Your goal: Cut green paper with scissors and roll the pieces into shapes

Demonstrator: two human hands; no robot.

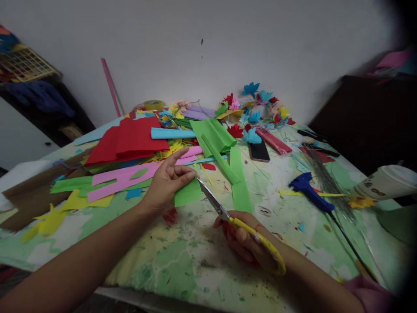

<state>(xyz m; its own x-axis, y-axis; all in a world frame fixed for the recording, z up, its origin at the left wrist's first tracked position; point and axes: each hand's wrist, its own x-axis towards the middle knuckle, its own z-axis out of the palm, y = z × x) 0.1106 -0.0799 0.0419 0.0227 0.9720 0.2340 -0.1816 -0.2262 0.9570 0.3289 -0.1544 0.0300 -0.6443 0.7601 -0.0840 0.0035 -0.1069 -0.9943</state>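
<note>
My left hand (pixel 171 178) pinches a small piece of green crepe paper (pixel 188 194) between thumb and finger, its other fingers partly spread. In my right hand (pixel 244 237) is a pair of scissors (pixel 222 213) with a yellow handle; its other loop, partly hidden by my fingers, looks red. The blades point up and left, and their tips reach the edge of the green piece beside my left thumb. Past my hands lie a green strip (pixel 241 182) and a folded green sheet (pixel 211 135).
Red crepe paper (pixel 130 139) and pink strips (pixel 122 182) lie to the left. Paper flowers (pixel 252 115) stand at the back near a phone (pixel 259 151). On the right are a blue glue gun (pixel 309 191) with its cord, thin wires (pixel 329 178) and a lidded cup (pixel 387 182).
</note>
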